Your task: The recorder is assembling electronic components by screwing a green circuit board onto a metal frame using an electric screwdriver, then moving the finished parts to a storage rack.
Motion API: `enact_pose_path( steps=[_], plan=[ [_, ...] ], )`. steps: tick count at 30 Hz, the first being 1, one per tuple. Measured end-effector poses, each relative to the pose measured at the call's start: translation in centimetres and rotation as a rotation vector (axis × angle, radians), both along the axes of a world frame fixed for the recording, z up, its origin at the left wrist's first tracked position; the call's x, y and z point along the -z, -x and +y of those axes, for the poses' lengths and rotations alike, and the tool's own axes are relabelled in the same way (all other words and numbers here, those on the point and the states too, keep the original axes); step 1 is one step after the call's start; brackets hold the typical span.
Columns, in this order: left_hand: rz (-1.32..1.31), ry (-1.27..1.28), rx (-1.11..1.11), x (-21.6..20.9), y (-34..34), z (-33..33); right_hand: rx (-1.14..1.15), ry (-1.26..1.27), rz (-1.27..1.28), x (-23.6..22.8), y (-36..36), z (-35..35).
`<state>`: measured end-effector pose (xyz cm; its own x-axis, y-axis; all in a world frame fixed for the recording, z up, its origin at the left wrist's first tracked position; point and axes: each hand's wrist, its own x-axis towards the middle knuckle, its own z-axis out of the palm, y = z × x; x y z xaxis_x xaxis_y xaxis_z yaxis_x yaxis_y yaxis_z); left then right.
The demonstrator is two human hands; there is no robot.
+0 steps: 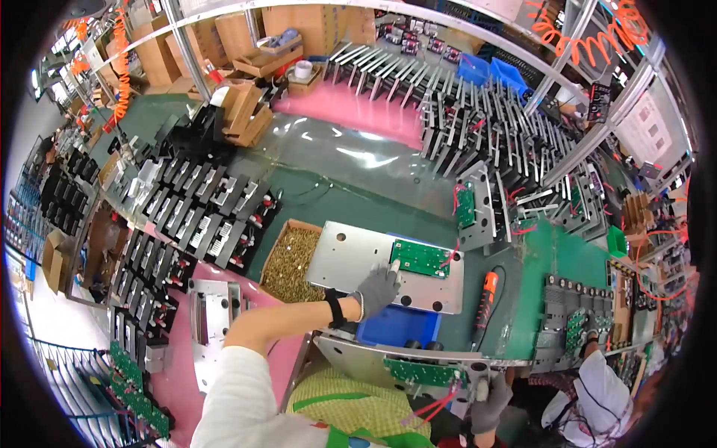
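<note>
My left hand [376, 291], in a grey glove with a black wrist strap, reaches over a flat metal plate [347, 257] on the bench. Its fingers stretch forward, and a fingertip touches the left end of a green circuit board [422, 258] lying on that plate. My right hand [489, 403], also gloved in grey, is closed round the right end of a second metal plate [347, 361], tilted up at the bench's front edge. That plate carries another green circuit board [426, 371] with red wires. Part of my right hand's fingers is hidden.
A cardboard box of small brass-coloured screws [290, 261] stands left of the flat plate. A blue tray [403, 326] sits before it, and an orange-handled electric screwdriver [487, 295] lies right. Racked metal plates [485, 127] fill the back right. Another person's sleeve [597, 392] shows lower right.
</note>
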<state>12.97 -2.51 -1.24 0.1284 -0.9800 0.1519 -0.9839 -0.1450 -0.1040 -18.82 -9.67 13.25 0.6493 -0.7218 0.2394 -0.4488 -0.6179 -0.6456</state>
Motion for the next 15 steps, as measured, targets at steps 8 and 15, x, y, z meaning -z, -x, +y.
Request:
enact_pose_path(
  steps=[8, 15],
  plan=[
    [0.656, -0.004, 0.115, -12.7, -9.6, -5.4, -0.022, 0.134, -0.034, -7.2, 0.8, -0.6],
    [0.973, -0.086, 0.206, -17.5, -7.6, 2.8, -0.016, 0.004, -0.204, -10.4, -0.5, -0.8]
  ],
)
